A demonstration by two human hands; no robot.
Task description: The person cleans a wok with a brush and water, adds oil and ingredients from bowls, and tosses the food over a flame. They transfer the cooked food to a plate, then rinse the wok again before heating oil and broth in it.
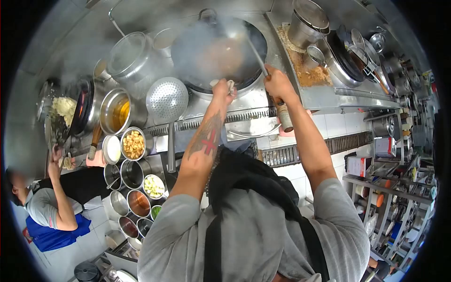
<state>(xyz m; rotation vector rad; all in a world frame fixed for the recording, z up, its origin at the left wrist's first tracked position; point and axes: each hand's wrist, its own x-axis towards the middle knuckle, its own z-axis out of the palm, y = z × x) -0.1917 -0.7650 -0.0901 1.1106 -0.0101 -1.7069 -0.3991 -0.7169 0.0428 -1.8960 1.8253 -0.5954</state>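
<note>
Nearest the person, the butt of a long ladle (256,55) jutted back below the right hand (278,87), which was wrapped firmly around its handle. The left hand (221,91), nearer to the wok (259,43), pinched a pale cloth (230,85) at the near rim. The wok lay straight ahead of that hand, and ahead and leftward of the right one. The ladle's long axis slanted forward and left over the wok's right side, its head pointing to the far part, blurred by steam (193,43).
</note>
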